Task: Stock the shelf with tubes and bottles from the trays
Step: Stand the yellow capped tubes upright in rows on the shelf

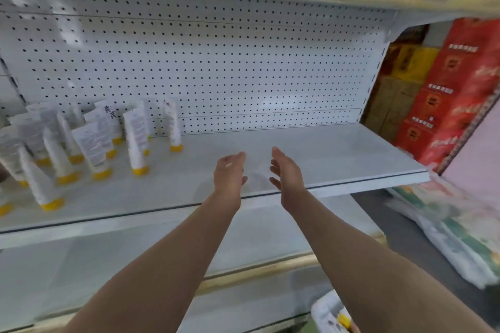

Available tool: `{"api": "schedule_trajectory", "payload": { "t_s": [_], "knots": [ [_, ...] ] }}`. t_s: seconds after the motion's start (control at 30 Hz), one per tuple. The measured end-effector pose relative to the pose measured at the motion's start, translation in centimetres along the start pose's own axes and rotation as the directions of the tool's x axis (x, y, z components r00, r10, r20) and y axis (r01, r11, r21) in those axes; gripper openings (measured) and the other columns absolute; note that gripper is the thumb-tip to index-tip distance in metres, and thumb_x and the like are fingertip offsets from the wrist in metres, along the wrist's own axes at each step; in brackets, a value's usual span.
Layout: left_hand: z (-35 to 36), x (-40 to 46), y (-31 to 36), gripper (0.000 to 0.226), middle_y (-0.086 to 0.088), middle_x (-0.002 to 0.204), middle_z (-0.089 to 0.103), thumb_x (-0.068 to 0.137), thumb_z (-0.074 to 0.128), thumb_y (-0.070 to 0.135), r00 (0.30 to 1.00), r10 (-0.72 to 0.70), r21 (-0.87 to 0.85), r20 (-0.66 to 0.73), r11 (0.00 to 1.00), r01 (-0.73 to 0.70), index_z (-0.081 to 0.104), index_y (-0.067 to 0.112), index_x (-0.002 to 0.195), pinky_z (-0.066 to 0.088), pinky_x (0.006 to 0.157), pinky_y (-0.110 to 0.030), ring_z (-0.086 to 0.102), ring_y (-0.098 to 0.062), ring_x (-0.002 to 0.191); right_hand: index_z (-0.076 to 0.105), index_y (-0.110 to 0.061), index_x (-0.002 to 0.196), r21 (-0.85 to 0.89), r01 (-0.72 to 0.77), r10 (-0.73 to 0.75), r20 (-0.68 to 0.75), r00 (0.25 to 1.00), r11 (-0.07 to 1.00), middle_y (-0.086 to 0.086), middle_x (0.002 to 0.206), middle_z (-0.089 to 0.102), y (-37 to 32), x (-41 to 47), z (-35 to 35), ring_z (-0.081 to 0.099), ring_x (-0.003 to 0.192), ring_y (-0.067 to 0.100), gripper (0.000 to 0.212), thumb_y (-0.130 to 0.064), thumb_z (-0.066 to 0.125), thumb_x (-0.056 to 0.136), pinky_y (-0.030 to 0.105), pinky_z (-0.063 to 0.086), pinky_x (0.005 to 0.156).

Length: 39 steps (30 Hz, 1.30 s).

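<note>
A: Head view. Left hand (230,174) and right hand (287,171) both reached out over the front middle of the shelf (311,149), palms turned toward each other, fingers loosely spread, nothing held. A gap shows between them; they do not touch.

B: And the stock?

A: Tubes (89,149), white with yellow caps, standing cap-down in a loose cluster on the left part of the same shelf. Several lean. The nearest one to the left hand is a tube (136,140) just left of centre; it is apart from the hand, no contact.

B: Right of the hands?

A: Bare shelf board up to the white pegboard back panel (216,67). Red cartons (454,94) stacked beyond the shelf's right end.

B: Anything lower down?

A: At the bottom edge, beside the right forearm, a white tray corner (328,311) with a yellow cap showing. Blurred; contents can't be counted.
</note>
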<state>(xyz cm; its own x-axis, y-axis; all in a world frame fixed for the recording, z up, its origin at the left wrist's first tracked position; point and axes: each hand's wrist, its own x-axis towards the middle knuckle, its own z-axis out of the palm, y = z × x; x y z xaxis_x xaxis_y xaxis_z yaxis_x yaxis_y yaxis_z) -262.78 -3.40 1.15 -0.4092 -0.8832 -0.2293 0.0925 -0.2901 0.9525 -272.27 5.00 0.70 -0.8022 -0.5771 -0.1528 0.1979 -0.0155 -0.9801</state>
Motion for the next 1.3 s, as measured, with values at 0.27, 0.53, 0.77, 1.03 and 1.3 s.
{"api": "schedule_trajectory", "payload": {
  "t_s": [0.27,0.53,0.77,1.03,1.3],
  "knots": [
    [14.0,-5.0,-7.0,0.022,-0.005,0.099,0.060,0.096,0.058,0.040,0.966,-0.163,0.090,0.201,0.985,0.148,0.061,0.019,0.090,0.056,0.083,-0.037,0.061,-0.021,0.090,0.057,-0.019,0.130,-0.002,-0.057,0.056,-0.188,0.981,0.998,0.002,0.126,0.058,0.1,-0.1,-17.6,0.055,0.117,0.020,0.047,-0.051,0.059,0.095,0.038,0.045,0.100],
    [21.9,-9.9,-17.6,0.028,-0.006,0.107,0.061,0.096,0.057,0.042,0.898,-0.342,0.237,0.278,0.930,0.281,0.059,0.016,0.105,0.056,0.090,-0.041,0.062,-0.024,0.103,0.062,-0.017,0.124,0.023,-0.207,0.199,-0.396,0.896,0.978,0.002,0.117,0.062,5.6,-1.7,-30.6,0.059,0.107,0.018,0.049,-0.053,0.062,0.091,0.036,0.048,0.087],
    [22.6,-9.8,-26.3,0.042,-0.004,0.105,0.061,0.092,0.058,0.050,0.831,-0.492,0.460,0.261,0.820,0.341,0.062,0.013,0.113,0.056,0.070,-0.033,0.061,-0.021,0.088,0.061,-0.015,0.113,0.185,-0.373,0.413,-0.504,0.759,0.909,0.002,0.101,0.061,13.6,-2.9,-36.3,0.057,0.092,0.017,0.038,-0.047,0.066,0.092,0.038,0.048,0.087],
    [23.4,-7.0,-34.3,0.033,-0.001,0.082,0.057,0.099,0.051,0.047,0.729,-0.636,0.700,0.255,0.641,0.314,0.055,0.023,0.076,0.053,0.093,-0.047,0.059,-0.021,0.082,0.065,-0.015,0.104,0.324,-0.610,0.675,-0.519,0.524,0.723,0.002,0.092,0.062,22.3,-1.8,-38.1,0.058,0.078,0.017,0.033,-0.045,0.066,0.092,0.031,0.046,0.070],
    [22.3,-3.7,-42.8,0.036,-0.003,0.101,0.064,0.096,0.050,0.057,0.613,-0.768,0.858,0.183,0.429,0.283,0.060,0.022,0.094,0.052,0.098,-0.048,0.063,-0.023,0.099,0.062,-0.011,0.100,0.247,-0.795,0.770,-0.514,0.378,0.555,0.009,0.105,0.056,30.0,0.7,-38.9,0.054,0.099,0.027,0.040,-0.050,0.056,0.096,0.045,0.048,0.100]
  ]
}}
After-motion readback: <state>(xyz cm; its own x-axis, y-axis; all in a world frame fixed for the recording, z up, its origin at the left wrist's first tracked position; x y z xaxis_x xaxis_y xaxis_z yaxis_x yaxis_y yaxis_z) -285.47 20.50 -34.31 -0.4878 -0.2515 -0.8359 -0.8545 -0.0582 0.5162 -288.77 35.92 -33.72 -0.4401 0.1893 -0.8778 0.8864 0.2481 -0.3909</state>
